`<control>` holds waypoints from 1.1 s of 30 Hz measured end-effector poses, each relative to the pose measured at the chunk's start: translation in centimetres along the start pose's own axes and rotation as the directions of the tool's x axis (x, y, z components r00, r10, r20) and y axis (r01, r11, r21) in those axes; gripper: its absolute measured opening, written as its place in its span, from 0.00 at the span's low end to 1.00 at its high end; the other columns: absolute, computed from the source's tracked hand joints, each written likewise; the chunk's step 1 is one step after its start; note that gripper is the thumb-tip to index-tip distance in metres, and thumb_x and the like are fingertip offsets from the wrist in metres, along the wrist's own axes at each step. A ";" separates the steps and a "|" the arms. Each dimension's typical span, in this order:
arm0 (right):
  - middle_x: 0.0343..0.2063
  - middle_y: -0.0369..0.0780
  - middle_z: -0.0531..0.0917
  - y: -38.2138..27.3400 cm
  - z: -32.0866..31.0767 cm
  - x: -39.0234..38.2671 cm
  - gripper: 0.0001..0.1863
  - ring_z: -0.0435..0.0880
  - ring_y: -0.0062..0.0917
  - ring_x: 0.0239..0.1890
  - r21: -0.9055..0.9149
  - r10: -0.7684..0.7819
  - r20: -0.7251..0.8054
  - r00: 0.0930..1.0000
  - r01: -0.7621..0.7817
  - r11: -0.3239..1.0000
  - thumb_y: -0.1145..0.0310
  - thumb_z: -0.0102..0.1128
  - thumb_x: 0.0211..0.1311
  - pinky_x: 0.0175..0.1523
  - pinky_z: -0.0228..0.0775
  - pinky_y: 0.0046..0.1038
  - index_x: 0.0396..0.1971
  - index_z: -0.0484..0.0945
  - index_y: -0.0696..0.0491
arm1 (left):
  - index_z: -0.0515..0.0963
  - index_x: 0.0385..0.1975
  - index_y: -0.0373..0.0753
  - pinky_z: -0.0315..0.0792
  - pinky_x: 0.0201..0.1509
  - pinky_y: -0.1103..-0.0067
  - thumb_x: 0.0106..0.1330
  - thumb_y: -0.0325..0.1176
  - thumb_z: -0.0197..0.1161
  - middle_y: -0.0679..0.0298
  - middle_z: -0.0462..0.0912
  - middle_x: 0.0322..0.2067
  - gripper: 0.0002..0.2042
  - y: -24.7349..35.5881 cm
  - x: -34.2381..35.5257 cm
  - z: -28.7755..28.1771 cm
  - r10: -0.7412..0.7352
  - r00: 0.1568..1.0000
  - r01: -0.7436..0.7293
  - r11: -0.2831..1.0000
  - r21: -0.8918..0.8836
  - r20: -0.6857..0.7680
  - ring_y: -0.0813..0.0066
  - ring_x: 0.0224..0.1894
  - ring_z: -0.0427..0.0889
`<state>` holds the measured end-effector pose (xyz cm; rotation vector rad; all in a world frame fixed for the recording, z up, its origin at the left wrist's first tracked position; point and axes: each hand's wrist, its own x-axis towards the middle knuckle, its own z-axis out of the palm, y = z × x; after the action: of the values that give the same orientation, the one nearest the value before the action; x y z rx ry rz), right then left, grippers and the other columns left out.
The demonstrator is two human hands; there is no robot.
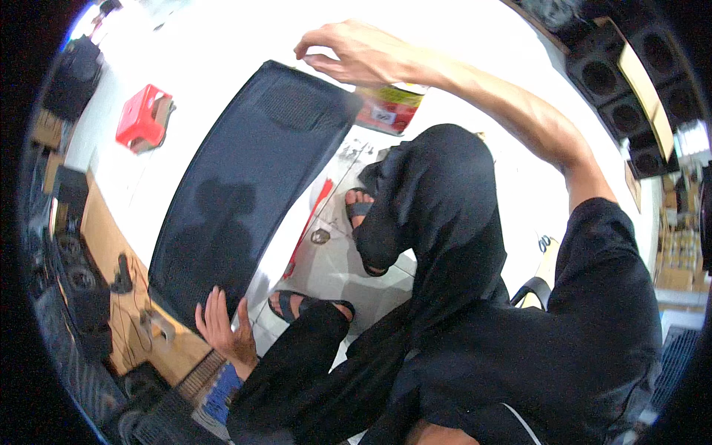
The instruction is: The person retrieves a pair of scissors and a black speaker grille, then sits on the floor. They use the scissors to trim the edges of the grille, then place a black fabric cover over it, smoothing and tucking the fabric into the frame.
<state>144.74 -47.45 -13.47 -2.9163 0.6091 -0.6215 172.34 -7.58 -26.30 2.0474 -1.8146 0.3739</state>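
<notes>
A long dark panel covered in mesh-like cloth, like a speaker grille (pixel 230 156), lies slantwise in front of me, with a shadow across its middle. My left hand (pixel 226 330) rests at its near end, fingers stretched out and laid along the edge. Above the far end is my right hand (pixel 356 55), its fingers bent toward the thumb as in a pinch. Whatever may be between those fingertips is too small to make out. Close under the right wrist stands a red and yellow container (pixel 393 107), partly covered by the panel's corner.
A red plastic tool or stool-like object (pixel 144 119) sits on the white floor at far left. Between panel and feet lie a red strip (pixel 310 226) and a small round item (pixel 320 236). A wooden board (pixel 122 297) with cables borders the left; speaker boxes (pixel 619 89) are stacked at right.
</notes>
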 end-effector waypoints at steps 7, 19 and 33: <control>0.31 0.40 0.85 -6.6 0.9 -19.6 0.12 0.81 0.19 0.34 0.784 0.600 0.291 0.745 -0.545 0.297 0.66 0.53 0.70 0.43 0.75 0.25 0.42 0.81 0.58 | 0.81 0.41 0.25 0.78 0.47 0.69 0.62 0.18 0.64 0.50 0.85 0.38 0.09 1.1 -0.1 0.0 -0.165 0.848 0.156 0.986 -0.059 -0.504 0.58 0.42 0.84; 0.33 0.50 0.85 -13.4 12.2 -23.8 0.11 0.84 0.46 0.38 0.672 0.688 0.418 0.594 -0.712 0.206 0.65 0.56 0.63 0.47 0.75 0.38 0.41 0.81 0.54 | 0.81 0.42 0.26 0.76 0.37 0.76 0.69 0.23 0.59 0.54 0.83 0.28 0.08 0.1 -0.3 -0.2 -0.201 0.817 0.258 0.966 0.030 -0.541 0.68 0.32 0.82; 0.45 0.50 0.81 0.3 17.7 -42.9 0.34 0.79 0.45 0.50 -0.331 0.964 0.263 -0.048 -0.943 0.043 0.48 0.68 0.52 0.50 0.74 0.47 0.48 0.72 0.61 | 0.81 0.43 0.28 0.72 0.33 0.78 0.72 0.26 0.55 0.58 0.80 0.25 0.10 0.4 -1.3 2.7 -0.625 0.570 0.466 0.781 -0.416 -0.533 0.73 0.28 0.78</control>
<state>115.99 -30.18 -45.61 -1.5886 2.2254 0.2917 171.66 -7.68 -29.21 1.8574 -0.6999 0.5636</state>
